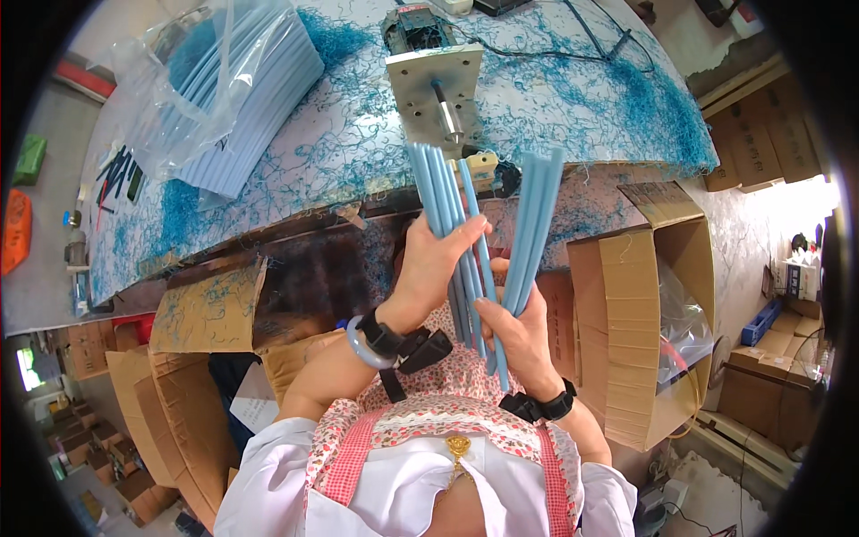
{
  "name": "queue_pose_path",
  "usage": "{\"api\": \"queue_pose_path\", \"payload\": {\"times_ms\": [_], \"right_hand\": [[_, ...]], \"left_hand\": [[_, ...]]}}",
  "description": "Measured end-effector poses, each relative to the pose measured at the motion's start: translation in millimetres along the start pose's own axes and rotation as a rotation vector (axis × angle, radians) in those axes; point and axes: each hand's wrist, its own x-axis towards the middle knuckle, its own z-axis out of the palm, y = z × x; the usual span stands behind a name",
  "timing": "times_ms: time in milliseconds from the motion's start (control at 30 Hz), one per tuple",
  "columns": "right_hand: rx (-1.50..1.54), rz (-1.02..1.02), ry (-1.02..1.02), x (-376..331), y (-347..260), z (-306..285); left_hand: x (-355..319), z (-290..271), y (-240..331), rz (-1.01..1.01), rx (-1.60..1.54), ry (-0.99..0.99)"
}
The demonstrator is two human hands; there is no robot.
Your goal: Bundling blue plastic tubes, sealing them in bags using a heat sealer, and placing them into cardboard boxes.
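Note:
Several thin light-blue plastic tubes (pixel 433 190) are gripped in my left hand (pixel 428 259), their tops fanned a little. My right hand (pixel 523 336) is closed round a second bunch of light-blue tubes (pixel 539 219). One single tube (pixel 474 234) stands between the two bunches; its lower part runs down by my right thumb, and my left fingertips are close to its middle. Both bunches are held upright in front of my apron (pixel 420 385). Past them on the table sits a small motor (pixel 419 34) on a metal plate, with a pointed metal tip (pixel 450 121) toward me.
A clear plastic bag (pixel 210 85) with many more blue tubes lies at the table's far left. Blue curly shavings (pixel 662 112) litter the table (pixel 358 116). Open cardboard boxes (pixel 631 331) stand at my right and left (pixel 165 403). Pens (pixel 116 174) lie near the left edge.

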Motion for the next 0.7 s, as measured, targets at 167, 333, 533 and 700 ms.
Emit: {"api": "queue_pose_path", "payload": {"times_ms": [167, 333, 533, 700], "right_hand": [[-0.016, -0.025, -0.002, 22.2, 4.2, -4.7], [-0.022, -0.043, 0.001, 28.3, -0.8, -8.3], [-0.050, 0.019, 0.003, 2.3, -2.6, -3.8], [-0.057, 0.018, -0.041, 39.1, -8.4, -10.0]], "left_hand": [[-32.9, -3.5, -15.9, -0.200, -0.200, -0.006], [-52.0, -17.1, -25.2, -0.272, -0.126, -0.011], [-54.2, -19.5, -9.8, -0.151, -0.057, -0.001], [-27.2, -18.2, 7.6, -0.062, 0.036, 0.006]]}}
